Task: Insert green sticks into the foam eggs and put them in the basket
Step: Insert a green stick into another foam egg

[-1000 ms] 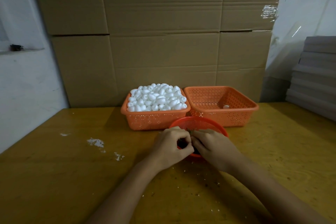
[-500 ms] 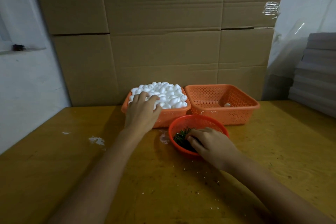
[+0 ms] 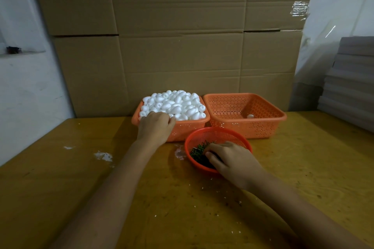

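A heaped pile of white foam eggs (image 3: pixel 176 103) fills the left orange basket (image 3: pixel 188 127). My left hand (image 3: pixel 154 127) rests on the pile's near left corner, its fingers curled round an egg that it mostly hides. The right orange basket (image 3: pixel 282 117) holds one egg (image 3: pixel 250 116). In front of the baskets stands a round red bowl (image 3: pixel 218 131) of green sticks (image 3: pixel 197 152). My right hand (image 3: pixel 232 159) reaches into the bowl, and its thumb and fingers pinch at the sticks.
Both baskets stand against a wall of cardboard boxes (image 3: pixel 182 56). A stack of grey sheets (image 3: pixel 352 87) lies at the right edge of the wooden table (image 3: pixel 81 188). White foam crumbs (image 3: pixel 103 156) are scattered to the left.
My hands parted from in front of the red bowl. The left one went to the egg pile and curled its fingers there. The right one stayed in the bowl of sticks.
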`<state>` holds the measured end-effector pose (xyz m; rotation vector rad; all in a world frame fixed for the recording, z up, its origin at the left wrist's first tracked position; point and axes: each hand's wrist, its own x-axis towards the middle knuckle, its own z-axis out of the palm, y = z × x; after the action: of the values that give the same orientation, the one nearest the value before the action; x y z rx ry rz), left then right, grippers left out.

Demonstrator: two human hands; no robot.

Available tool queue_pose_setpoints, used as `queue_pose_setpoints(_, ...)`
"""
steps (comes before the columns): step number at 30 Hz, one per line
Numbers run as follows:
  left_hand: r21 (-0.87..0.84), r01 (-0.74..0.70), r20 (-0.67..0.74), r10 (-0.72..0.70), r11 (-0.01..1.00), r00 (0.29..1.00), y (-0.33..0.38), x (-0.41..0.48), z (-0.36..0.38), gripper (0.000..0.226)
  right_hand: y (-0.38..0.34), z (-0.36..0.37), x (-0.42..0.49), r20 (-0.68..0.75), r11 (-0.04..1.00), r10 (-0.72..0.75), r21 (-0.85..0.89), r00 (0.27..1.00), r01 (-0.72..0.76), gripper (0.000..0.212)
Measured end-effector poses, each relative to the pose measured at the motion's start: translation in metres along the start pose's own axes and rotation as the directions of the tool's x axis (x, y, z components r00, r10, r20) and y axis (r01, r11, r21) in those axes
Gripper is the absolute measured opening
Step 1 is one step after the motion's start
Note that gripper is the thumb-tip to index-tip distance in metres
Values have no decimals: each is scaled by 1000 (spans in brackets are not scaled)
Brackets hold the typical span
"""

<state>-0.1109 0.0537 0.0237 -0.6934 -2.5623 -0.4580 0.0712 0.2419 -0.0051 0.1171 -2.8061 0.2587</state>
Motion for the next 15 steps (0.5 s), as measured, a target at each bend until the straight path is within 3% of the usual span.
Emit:
queue_pose_setpoints(9,37,75,170,-80,997,982,6,8,2,53,-2,-2,-1,2,1000,11,4,1000,-11,34)
queue_pose_setpoints(15,82,133,340,-153,988,928,13,16,-7,56,-5,-3,-4,-2,1000,16,12,1000,-16,32)
